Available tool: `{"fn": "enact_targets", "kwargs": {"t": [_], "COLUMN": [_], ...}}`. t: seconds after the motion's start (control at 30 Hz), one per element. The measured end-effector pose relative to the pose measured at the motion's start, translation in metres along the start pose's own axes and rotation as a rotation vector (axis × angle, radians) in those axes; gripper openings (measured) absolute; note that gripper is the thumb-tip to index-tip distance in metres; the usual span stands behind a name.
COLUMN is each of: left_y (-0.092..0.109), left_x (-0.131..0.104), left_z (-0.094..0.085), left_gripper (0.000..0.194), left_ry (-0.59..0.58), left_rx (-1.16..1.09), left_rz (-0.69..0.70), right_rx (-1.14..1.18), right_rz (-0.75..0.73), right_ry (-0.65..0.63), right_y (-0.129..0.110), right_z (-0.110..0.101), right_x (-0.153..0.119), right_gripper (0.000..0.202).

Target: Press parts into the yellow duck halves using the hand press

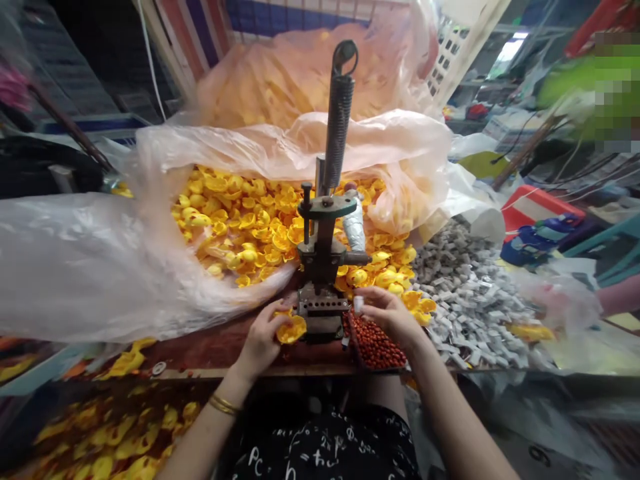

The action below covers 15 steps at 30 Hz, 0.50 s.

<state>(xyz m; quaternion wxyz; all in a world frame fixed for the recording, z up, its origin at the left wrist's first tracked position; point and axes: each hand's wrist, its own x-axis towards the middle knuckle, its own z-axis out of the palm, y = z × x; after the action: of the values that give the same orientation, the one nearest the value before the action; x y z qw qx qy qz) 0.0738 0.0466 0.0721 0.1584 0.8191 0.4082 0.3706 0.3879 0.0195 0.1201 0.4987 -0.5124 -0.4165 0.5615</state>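
Observation:
My left hand (263, 337) has its fingers closed on a yellow plastic shell (291, 329), hollow side up, just left of the press base. Between the thumb and fingers of my right hand (393, 317) is a small white piece (358, 305), held just right of the press. The metal hand press (323, 267) stands upright between both hands, with a spring on top and a foil-wrapped handle (354, 230). Under my right hand lies a tray of small red parts (376, 343). Many yellow shells (240, 220) fill an open plastic bag behind the press.
Small grey-white pieces (470, 300) are heaped on the right. Plastic sheeting (75, 267) spreads across the left. More yellow parts (115, 433) lie below the table edge (210, 373). A red container (535, 207) stands farther right, and part of a person's arm (620, 295) shows at the right edge.

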Motion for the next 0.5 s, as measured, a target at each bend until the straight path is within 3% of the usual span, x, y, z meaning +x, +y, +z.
{"fn": "enact_targets", "kwargs": {"t": [0.13,0.23,0.4,0.5], "left_y": [0.016,0.019,0.022,0.023], "left_x": [-0.006,-0.005,0.001,0.002], "left_z": [0.013,0.007,-0.001,-0.001], "left_gripper": [0.023,0.026,0.018,0.018], "left_ry": [-0.018,-0.036,-0.058,-0.074], "left_rx": [-0.133,-0.158,-0.139,-0.154], "left_rz": [0.082,0.153,0.279,0.315], "right_rx": [0.176,-0.009,-0.534,-0.605], "right_rz": [0.091,-0.072,-0.466,-0.505], "right_ry": [-0.202,-0.239,-0.280,-0.378], "right_y": [0.020,0.027,0.030,0.030], "right_z": [0.056,0.080,0.096,0.095], "right_x": [-0.014,-0.029,-0.046,-0.044], "right_gripper": [0.042,0.033,0.013,0.014]}}
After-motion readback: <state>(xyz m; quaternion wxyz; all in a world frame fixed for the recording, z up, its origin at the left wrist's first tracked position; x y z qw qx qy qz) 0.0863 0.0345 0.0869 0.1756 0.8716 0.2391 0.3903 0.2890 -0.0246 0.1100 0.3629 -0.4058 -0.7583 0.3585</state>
